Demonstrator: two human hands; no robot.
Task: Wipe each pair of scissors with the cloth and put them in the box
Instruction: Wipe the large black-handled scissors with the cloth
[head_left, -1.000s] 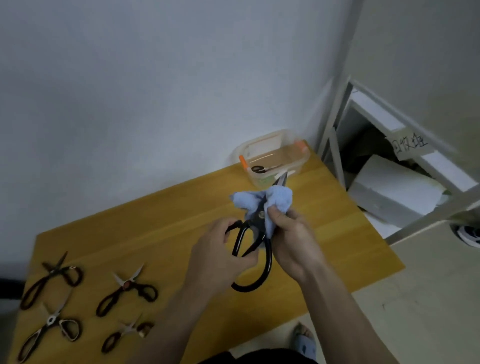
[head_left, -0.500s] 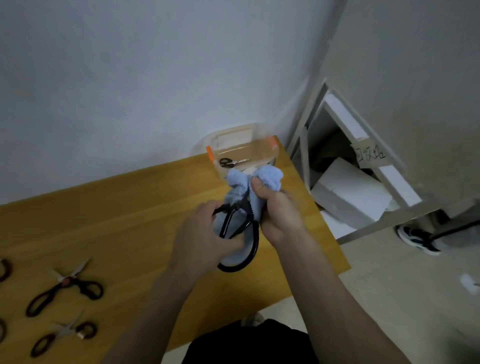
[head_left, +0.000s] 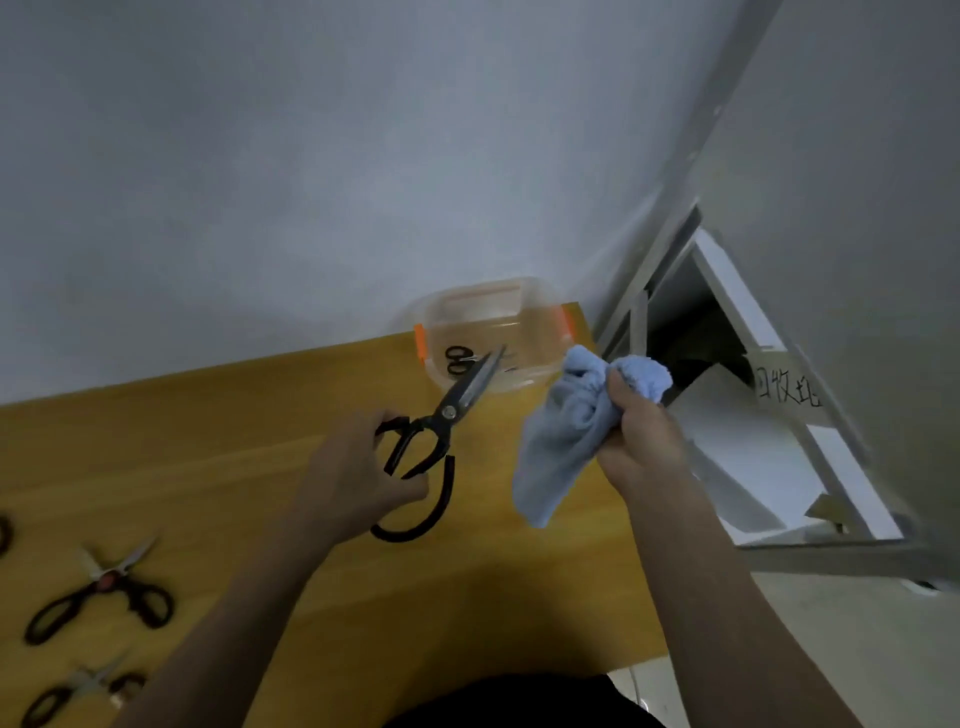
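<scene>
Left hand (head_left: 353, 483) grips black scissors (head_left: 441, 431) by the handles, blades pointing at the clear box (head_left: 540, 306) in the tabletop's (head_left: 208, 415) far right corner. Right hand (head_left: 644, 441) clutches the blue cloth (head_left: 566, 436), apart from the scissors.

You have one view only, from the camera on your head, looking forward and steeply down over your forearms at the wooden desk (head_left: 218, 447). It faces the grey wall (head_left: 311, 182) behind the desk and sits close to your hands, which fill the middle. The wide lens bends the edges, taking in a white shelf frame (head_left: 810, 441) at right.
</scene>
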